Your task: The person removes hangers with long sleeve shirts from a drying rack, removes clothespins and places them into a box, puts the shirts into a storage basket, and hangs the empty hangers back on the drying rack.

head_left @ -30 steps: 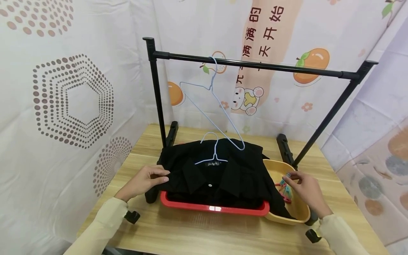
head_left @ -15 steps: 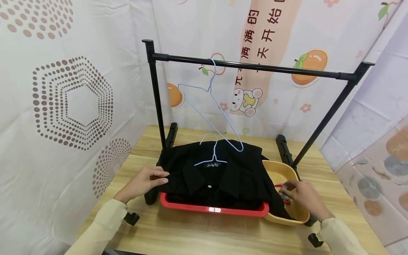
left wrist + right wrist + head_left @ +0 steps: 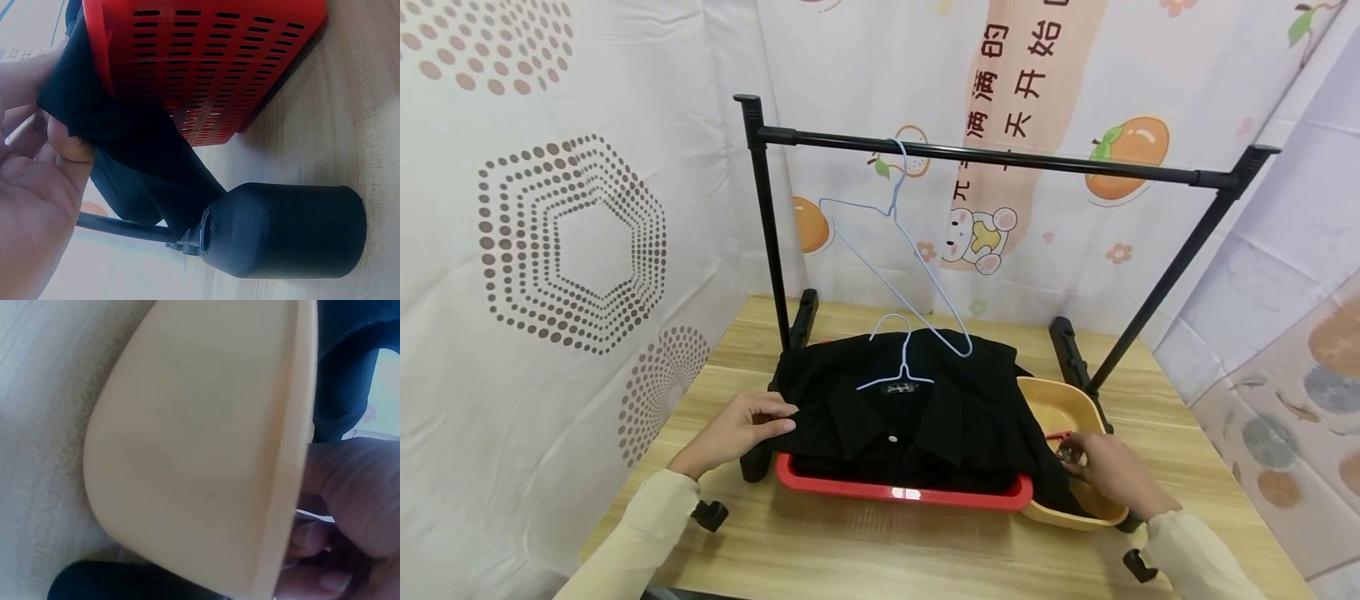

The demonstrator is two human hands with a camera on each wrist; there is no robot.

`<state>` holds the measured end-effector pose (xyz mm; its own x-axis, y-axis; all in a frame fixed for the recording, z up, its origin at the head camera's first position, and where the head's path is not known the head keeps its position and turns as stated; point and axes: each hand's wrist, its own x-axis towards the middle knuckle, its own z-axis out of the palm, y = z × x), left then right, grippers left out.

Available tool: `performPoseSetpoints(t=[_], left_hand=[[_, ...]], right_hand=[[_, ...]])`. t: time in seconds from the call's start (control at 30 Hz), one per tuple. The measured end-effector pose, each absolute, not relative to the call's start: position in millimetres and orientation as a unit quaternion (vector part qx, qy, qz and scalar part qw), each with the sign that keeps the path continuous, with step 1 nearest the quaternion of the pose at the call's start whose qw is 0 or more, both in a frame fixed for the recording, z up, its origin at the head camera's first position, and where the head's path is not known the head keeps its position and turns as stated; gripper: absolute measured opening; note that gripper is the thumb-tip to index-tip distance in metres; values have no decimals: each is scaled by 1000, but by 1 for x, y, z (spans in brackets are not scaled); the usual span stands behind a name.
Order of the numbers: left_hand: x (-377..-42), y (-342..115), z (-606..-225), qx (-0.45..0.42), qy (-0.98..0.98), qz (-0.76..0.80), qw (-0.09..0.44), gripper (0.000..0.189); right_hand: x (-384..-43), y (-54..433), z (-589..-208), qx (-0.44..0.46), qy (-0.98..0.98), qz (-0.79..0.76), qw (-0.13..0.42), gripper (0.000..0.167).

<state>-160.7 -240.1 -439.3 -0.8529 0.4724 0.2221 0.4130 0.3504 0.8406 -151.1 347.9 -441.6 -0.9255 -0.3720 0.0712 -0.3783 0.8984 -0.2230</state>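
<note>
A black collared shirt (image 3: 992,417) lies spread over a red basket (image 3: 906,493), with a light blue wire hanger (image 3: 904,367) in its collar. My left hand (image 3: 730,432) pinches the shirt's left edge between thumb and fingers; the left wrist view shows the cloth (image 3: 119,125) draping down outside the basket's wall. My right hand (image 3: 1116,471) reaches into a yellow basin (image 3: 1052,396), fingers bent over small coloured clothes pegs. A red peg (image 3: 1058,436) shows beside the fingers, and the rest are mostly hidden. In the right wrist view the basin's rim partly covers the curled fingers (image 3: 312,581); I cannot tell whether they grip a peg.
A black clothes rack (image 3: 1000,155) spans the wooden table (image 3: 865,550), its feet standing on both sides of the basket. Another light blue hanger (image 3: 892,213) hangs from its bar, the lower end close over the shirt. Part of the shirt droops into the basin.
My right hand has lowered deeper into the basin, and the pegs that showed at its fingertips are now mostly covered. The left hand keeps its hold on the shirt.
</note>
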Motion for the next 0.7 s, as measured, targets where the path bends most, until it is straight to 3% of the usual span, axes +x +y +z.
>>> performPoseSetpoints(t=[0.2, 0.3, 0.47, 0.7], left_hand=[[-160, -240, -439, 271, 820, 503, 30, 29], [-160, -239, -439, 273, 819, 504, 30, 29], [-160, -240, -439, 274, 818, 505, 28, 28], [-161, -241, -441, 278, 818, 503, 18, 28]], right_hand=[[-156, 348, -439, 169, -975, 147, 3, 18], [-156, 345, -431, 167, -969, 183, 25, 19], [-154, 333, -414, 204, -942, 256, 68, 19], [-145, 309, -402, 241, -922, 298, 55, 21]])
